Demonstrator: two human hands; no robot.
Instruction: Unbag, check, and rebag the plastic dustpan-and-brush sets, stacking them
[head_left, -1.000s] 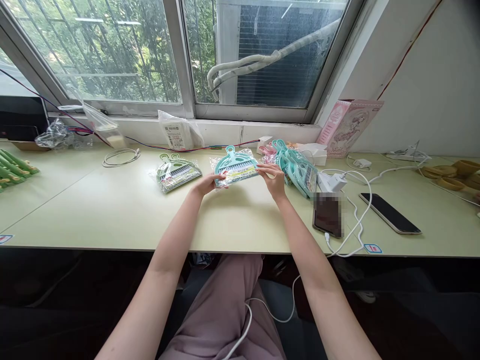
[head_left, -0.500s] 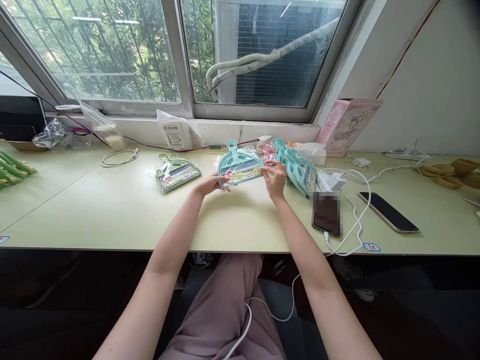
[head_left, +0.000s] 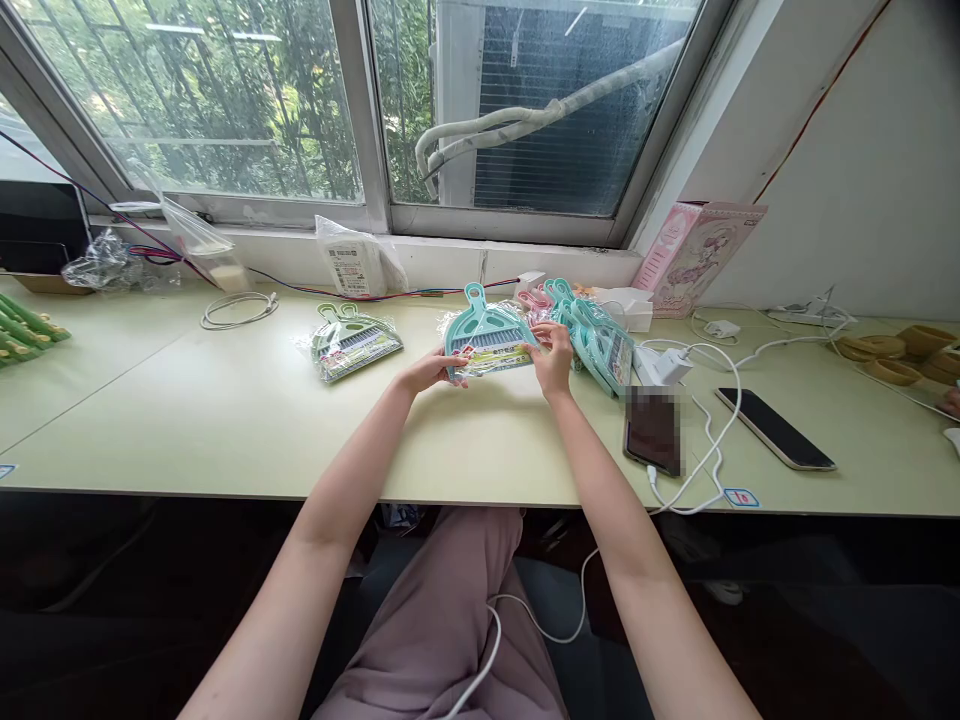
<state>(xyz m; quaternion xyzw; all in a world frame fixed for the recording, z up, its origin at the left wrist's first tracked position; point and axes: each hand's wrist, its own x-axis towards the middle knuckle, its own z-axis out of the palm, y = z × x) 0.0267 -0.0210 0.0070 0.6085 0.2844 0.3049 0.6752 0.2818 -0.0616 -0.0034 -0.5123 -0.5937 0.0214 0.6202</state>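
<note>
A teal mini dustpan-and-brush set in a clear plastic bag (head_left: 486, 335) is held just above the pale green desk (head_left: 225, 420), handle pointing toward the window. My left hand (head_left: 433, 371) pinches its lower left corner. My right hand (head_left: 553, 357) grips its right edge. A green bagged set (head_left: 354, 343) lies on the desk to the left. A leaning pile of several teal and pink bagged sets (head_left: 596, 335) stands just right of my right hand.
Right of the pile lie a white charger (head_left: 664, 366) with looping cable, a blurred phone (head_left: 654, 428) and a dark phone (head_left: 774, 427). A pink box (head_left: 701, 255) leans in the corner. A coiled cable (head_left: 236, 309), plastic bags and green items sit at the left.
Both hands have shifted the teal bagged set slightly to the right and raised its handle end; my hands have drawn closer together. The view has drifted a little.
</note>
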